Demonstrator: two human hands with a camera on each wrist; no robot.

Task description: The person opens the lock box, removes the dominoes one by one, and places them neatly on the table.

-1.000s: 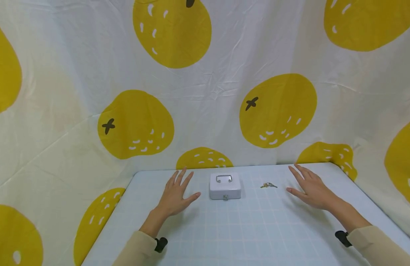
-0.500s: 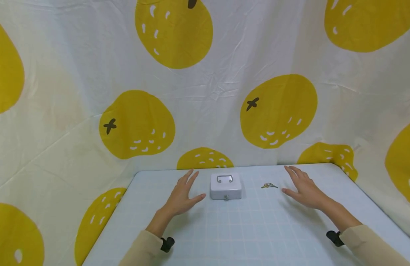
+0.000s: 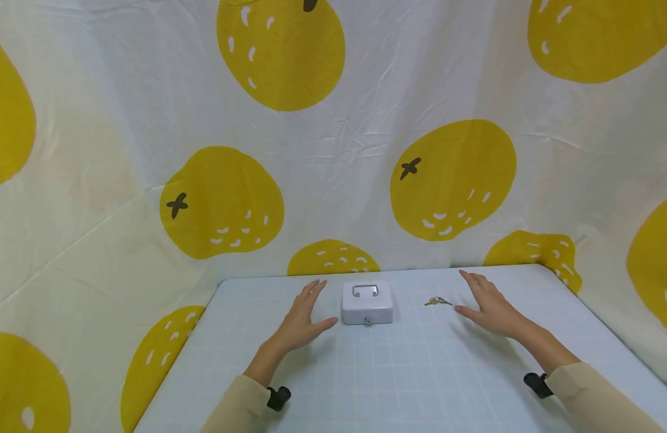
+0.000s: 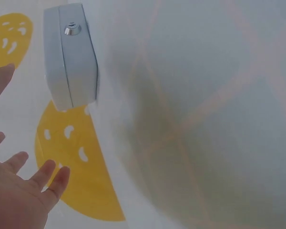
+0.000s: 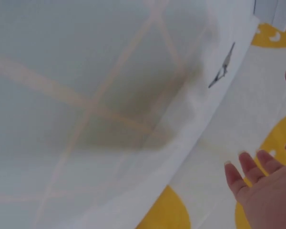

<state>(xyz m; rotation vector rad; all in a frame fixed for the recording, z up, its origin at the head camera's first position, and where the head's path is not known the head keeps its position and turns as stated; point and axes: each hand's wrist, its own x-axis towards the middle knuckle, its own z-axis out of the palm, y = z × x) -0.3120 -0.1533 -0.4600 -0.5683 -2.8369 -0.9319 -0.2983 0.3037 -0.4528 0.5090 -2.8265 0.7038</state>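
Observation:
A small white cash box (image 3: 367, 305) sits closed near the back of the table, its wire handle lying on the lid and a round lock on the front. In the left wrist view the cash box (image 4: 71, 57) shows its lock and lid seam. To its right lie small metal keys (image 3: 438, 301), also visible as the keys (image 5: 222, 67) in the right wrist view. My left hand (image 3: 302, 322) hovers just left of the box, fingers extended and thumb toward it. My right hand (image 3: 492, 310) is held above the table right of the keys, fingers extended. Both hands hold nothing.
The table (image 3: 376, 379) is covered with a pale blue checked cloth. Behind it hangs a white curtain (image 3: 344, 180) printed with big yellow fruits, meeting the table's back edge. Each wrist wears a black camera, such as the left camera (image 3: 279, 398).
Both hands have moved inward, the left one rightward toward the box and the right one leftward toward the keys. The box and keys have stayed in place.

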